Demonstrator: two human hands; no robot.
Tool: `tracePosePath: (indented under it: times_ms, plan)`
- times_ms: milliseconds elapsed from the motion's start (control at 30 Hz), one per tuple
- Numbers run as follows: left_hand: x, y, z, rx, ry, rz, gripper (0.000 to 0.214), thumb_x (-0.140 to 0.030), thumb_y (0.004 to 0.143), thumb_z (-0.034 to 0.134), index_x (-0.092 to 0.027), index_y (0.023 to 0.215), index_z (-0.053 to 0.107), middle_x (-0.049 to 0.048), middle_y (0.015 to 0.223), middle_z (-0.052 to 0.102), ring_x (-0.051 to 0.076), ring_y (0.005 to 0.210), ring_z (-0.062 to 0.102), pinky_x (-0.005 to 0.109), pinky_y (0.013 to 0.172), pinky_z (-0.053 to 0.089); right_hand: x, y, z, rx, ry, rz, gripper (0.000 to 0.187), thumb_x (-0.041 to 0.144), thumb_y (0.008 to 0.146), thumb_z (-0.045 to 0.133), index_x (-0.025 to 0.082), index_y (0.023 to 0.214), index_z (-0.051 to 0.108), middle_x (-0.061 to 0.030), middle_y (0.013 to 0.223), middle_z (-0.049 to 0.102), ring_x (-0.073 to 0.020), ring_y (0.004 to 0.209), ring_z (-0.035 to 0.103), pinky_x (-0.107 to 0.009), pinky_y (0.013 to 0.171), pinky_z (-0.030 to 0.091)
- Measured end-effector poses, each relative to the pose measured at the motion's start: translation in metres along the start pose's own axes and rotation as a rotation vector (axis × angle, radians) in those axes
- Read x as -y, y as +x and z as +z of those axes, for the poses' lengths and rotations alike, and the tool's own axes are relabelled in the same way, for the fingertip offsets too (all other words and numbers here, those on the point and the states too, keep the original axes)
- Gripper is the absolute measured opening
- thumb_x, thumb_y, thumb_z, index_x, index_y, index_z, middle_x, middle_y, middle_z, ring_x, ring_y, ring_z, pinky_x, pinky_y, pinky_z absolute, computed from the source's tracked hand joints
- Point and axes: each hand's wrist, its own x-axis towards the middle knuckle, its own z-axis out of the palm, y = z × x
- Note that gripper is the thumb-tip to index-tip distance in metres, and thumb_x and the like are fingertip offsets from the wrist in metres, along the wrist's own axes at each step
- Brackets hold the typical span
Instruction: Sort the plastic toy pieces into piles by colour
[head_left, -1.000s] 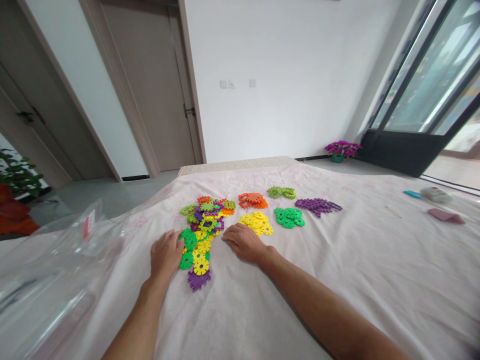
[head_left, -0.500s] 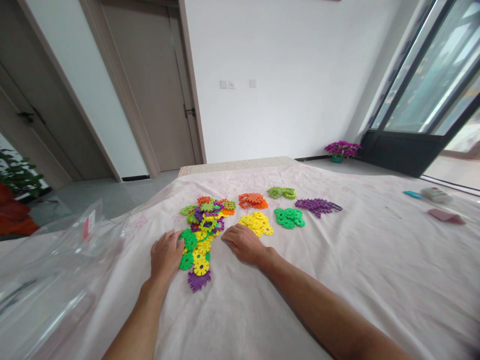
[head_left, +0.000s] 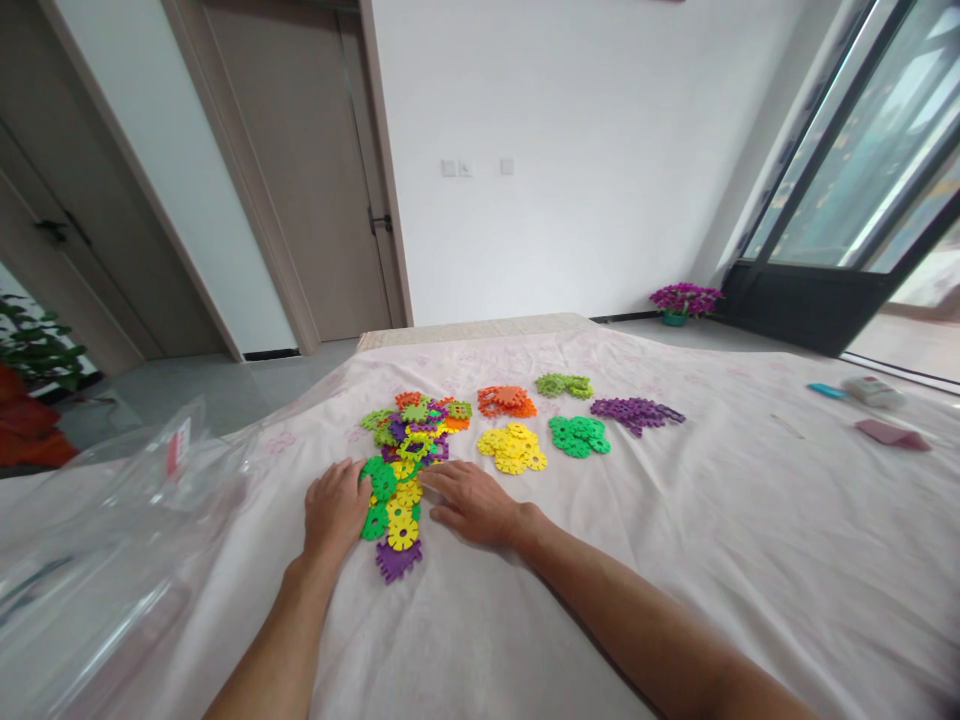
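A mixed pile of coloured plastic gear pieces [head_left: 409, 450] lies on the pale pink bedsheet [head_left: 675, 560]. My left hand [head_left: 334, 507] rests flat at the pile's left edge, fingers touching green pieces. My right hand [head_left: 471, 502] lies flat at the pile's right side, fingers stretched toward the yellow pieces in it. Beyond are sorted heaps: orange [head_left: 506, 401], light green [head_left: 564, 385], yellow [head_left: 512, 448], dark green [head_left: 577, 436], purple [head_left: 634, 410]. A single purple piece [head_left: 397, 560] lies nearest me.
A clear plastic bag [head_left: 112, 540] lies at the left. A teal item [head_left: 827, 390], a white object [head_left: 870, 390] and a pink card [head_left: 892, 433] sit far right. A door, a glass sliding door and a potted purple flower [head_left: 685, 299] stand beyond the bed.
My right hand has slid left and toward me, from beside the yellow heap to the mixed pile's right edge. My left hand has stayed put.
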Motion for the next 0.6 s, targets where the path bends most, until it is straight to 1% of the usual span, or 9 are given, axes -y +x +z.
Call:
tracePosePath:
  times_ms: [133, 233, 333, 467, 600]
  plan:
    - [-0.0005, 0.0006, 0.0013, -0.012, -0.001, 0.023, 0.038, -0.030, 0.093, 0.039, -0.019, 0.123, 0.060, 0.0104, 0.130, 0.060, 0.023, 0.121, 0.053, 0.036, 0.100, 0.038, 0.0062, 0.0041, 0.0022, 0.032, -0.015, -0.052, 0.051, 0.037, 0.093, 0.054, 0.021, 0.140, 0.043, -0.0107, 0.140, 0.050, -0.0233, 0.124, 0.048, -0.038, 0.106, 0.037]
    - [0.0010, 0.0013, 0.0037, -0.016, -0.003, 0.045, 0.037, -0.031, 0.094, 0.040, -0.020, 0.124, 0.059, 0.0104, 0.130, 0.061, 0.023, 0.120, 0.054, 0.037, 0.099, 0.038, 0.0083, 0.0056, 0.0018, 0.056, -0.040, -0.074, 0.048, 0.042, 0.094, 0.052, 0.022, 0.137, 0.047, -0.0110, 0.141, 0.048, -0.0241, 0.125, 0.047, -0.039, 0.105, 0.037]
    - [0.0031, 0.0016, 0.0064, -0.020, -0.008, 0.067, 0.037, -0.031, 0.094, 0.041, -0.021, 0.125, 0.059, 0.0099, 0.131, 0.060, 0.023, 0.120, 0.054, 0.037, 0.099, 0.038, 0.0081, 0.0060, -0.0007, 0.069, -0.042, -0.081, 0.041, 0.040, 0.094, 0.052, 0.021, 0.130, 0.053, -0.0104, 0.131, 0.055, -0.0225, 0.119, 0.051, -0.037, 0.102, 0.039]
    - [0.0036, 0.0009, 0.0075, -0.029, -0.026, 0.081, 0.037, -0.033, 0.094, 0.042, -0.023, 0.125, 0.059, 0.0090, 0.132, 0.060, 0.023, 0.121, 0.054, 0.037, 0.101, 0.038, 0.0071, 0.0058, -0.0040, 0.046, -0.051, -0.077, 0.030, 0.032, 0.094, 0.052, 0.020, 0.121, 0.059, -0.0087, 0.118, 0.062, -0.0201, 0.108, 0.055, -0.034, 0.096, 0.041]
    - [-0.0009, -0.0012, 0.0037, -0.025, -0.073, 0.131, 0.041, -0.041, 0.092, 0.044, -0.024, 0.128, 0.056, 0.0086, 0.133, 0.059, 0.024, 0.124, 0.051, 0.038, 0.103, 0.036, 0.0057, 0.0048, -0.0043, 0.022, -0.086, -0.030, 0.018, 0.026, 0.095, 0.048, 0.019, 0.101, 0.064, -0.0066, 0.099, 0.066, -0.0177, 0.094, 0.058, -0.031, 0.088, 0.041]
